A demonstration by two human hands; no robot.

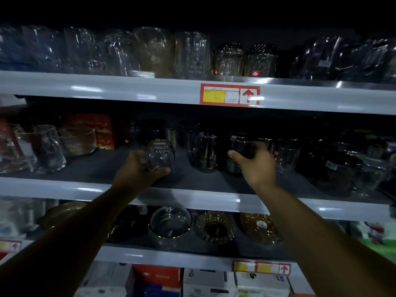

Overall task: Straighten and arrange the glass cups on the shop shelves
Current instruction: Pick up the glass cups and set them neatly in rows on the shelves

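Both my hands reach into the middle shelf. My left hand grips a clear, rounded glass cup, fingers curled under it. My right hand grips a dark glass tumbler, thumb on its left side, lifted above another glass. Between them stands a tall dark glass. More glasses stand to the right of my right hand.
Clear mugs and a round bowl stand at the middle shelf's left, dark cups at its right. The top shelf carries rows of tall glasses. Glass bowls sit on the lower shelf, boxes beneath.
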